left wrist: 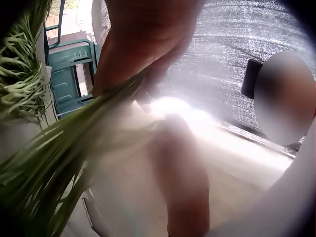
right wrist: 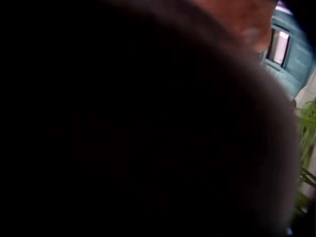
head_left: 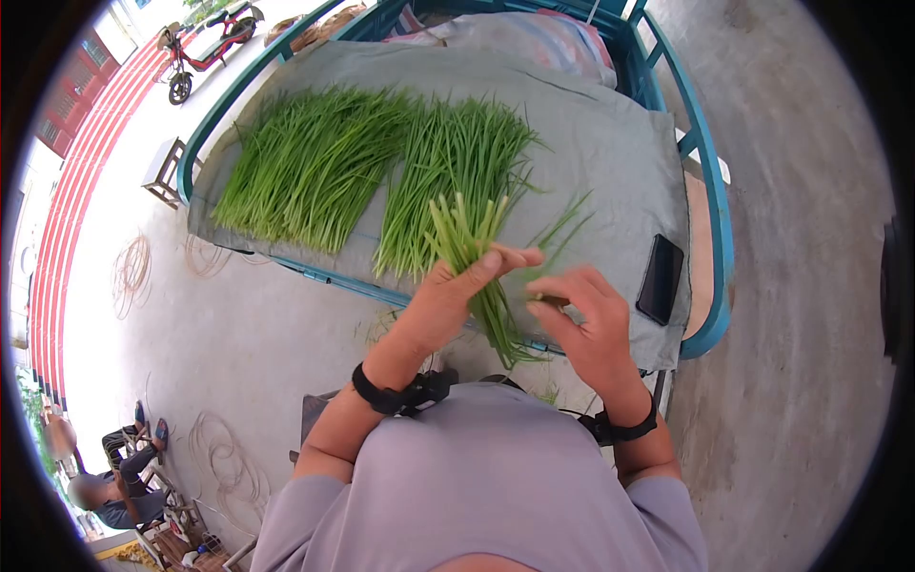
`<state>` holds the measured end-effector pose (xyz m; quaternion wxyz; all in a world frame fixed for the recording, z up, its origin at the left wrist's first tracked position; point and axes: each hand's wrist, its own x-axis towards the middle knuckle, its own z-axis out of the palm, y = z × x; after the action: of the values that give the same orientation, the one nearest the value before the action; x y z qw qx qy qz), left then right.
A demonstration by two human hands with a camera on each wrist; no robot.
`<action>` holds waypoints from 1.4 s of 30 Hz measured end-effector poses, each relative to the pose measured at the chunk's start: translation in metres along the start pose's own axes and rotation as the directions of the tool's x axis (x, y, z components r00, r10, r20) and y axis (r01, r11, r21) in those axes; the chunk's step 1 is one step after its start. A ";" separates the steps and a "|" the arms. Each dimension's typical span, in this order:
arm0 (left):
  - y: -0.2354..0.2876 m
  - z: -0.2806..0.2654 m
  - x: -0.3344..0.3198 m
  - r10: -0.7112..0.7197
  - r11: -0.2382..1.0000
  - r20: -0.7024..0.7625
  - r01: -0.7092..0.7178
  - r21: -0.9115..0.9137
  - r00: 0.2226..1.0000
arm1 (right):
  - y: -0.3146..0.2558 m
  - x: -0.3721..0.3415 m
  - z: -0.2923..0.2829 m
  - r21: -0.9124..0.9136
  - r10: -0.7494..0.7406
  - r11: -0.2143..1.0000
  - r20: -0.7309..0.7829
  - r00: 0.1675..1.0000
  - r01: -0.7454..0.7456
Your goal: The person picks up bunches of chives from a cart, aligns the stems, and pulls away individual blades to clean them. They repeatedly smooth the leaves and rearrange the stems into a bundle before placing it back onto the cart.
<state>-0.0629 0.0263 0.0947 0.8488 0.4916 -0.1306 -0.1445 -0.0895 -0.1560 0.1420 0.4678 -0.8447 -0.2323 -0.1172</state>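
Observation:
My left hand [head_left: 451, 300] grips a bunch of green chives [head_left: 494, 319] across its middle, pale stem ends sticking up past the thumb and leaves hanging below. In the left wrist view, the chives [left wrist: 61, 145] fan out down to the left from that hand [left wrist: 148, 39]. Just right of the bunch, my right hand [head_left: 586, 315] has curled fingers, with thumb and index pinching a small brownish-green piece [head_left: 540, 297]. Beyond the hands lie two broad piles of chives, a left one [head_left: 315, 162] and a right one [head_left: 457, 143]. Darkness fills most of the right wrist view.
A grey-green cloth [head_left: 610, 153] covers the bed of a teal-railed cart [head_left: 715, 219]. On its right lies a black phone [head_left: 660, 278], with loose chives [head_left: 564, 224] nearer the middle. A striped sack [head_left: 524, 40] sits behind. One person [head_left: 124, 491] sits at lower left.

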 end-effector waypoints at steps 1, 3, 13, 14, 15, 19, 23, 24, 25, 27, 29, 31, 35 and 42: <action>-0.002 0.003 0.001 -0.019 1.000 0.013 0.019 0.006 1.000 | -0.005 0.006 0.000 0.042 0.017 0.999 0.024 1.000 -0.018; -0.007 0.010 -0.002 -0.068 0.993 -0.090 0.076 0.087 0.994 | -0.005 0.015 0.005 0.253 0.189 0.948 0.042 0.981 -0.193; 0.002 0.017 -0.005 -0.048 0.999 -0.078 0.046 -0.026 0.996 | -0.002 0.054 0.007 0.535 0.411 0.714 0.202 0.889 -0.451; -0.001 0.014 -0.005 -0.049 0.999 -0.072 0.049 -0.002 0.996 | 0.002 0.054 0.010 0.545 0.384 0.723 0.194 0.903 -0.424; -0.006 0.010 -0.005 -0.050 0.998 -0.066 0.052 0.022 0.997 | 0.009 0.054 0.014 0.554 0.356 0.731 0.187 0.916 -0.397; -0.010 0.003 -0.004 -0.069 0.990 -0.083 0.079 0.114 0.994 | 0.015 0.046 0.025 0.475 0.325 0.835 -0.020 0.946 -0.277; -0.019 0.006 -0.003 -0.027 0.993 -0.146 0.043 0.109 0.989 | 0.004 0.052 0.022 -0.107 -0.237 0.969 -0.148 0.960 0.222; -0.021 0.008 -0.004 0.002 0.993 -0.146 0.016 0.117 0.989 | 0.003 0.054 0.024 -0.161 -0.293 0.948 -0.110 0.950 0.273; -0.024 0.010 -0.004 0.030 0.992 -0.144 -0.012 0.124 0.989 | 0.002 0.055 0.026 -0.215 -0.345 0.922 -0.069 0.936 0.324; -0.033 0.010 -0.001 0.048 0.994 -0.160 -0.032 0.100 0.986 | 0.001 0.057 0.029 -0.279 -0.360 0.900 -0.047 0.932 0.334; -0.038 0.010 0.001 0.049 0.995 -0.166 -0.034 0.092 0.985 | 0.001 0.058 0.031 -0.309 -0.355 0.893 -0.037 0.934 0.327; -0.034 0.011 0.002 0.031 0.995 -0.162 -0.015 0.100 0.986 | 0.001 0.057 0.033 -0.305 -0.328 0.904 -0.042 0.944 0.300; -0.030 0.015 0.000 0.020 0.992 -0.169 0.002 0.125 0.985 | 0.004 0.054 0.036 -0.244 -0.309 0.925 -0.033 0.950 0.292; -0.024 0.019 -0.003 -0.081 0.986 -0.145 0.100 0.132 0.986 | 0.009 0.051 0.037 -0.112 -0.166 0.982 -0.148 0.975 0.150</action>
<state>-0.0753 0.0004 0.0825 0.8120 0.5638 -0.0583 -0.1390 -0.0417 -0.1144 0.1372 0.4308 -0.8341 -0.2551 -0.2315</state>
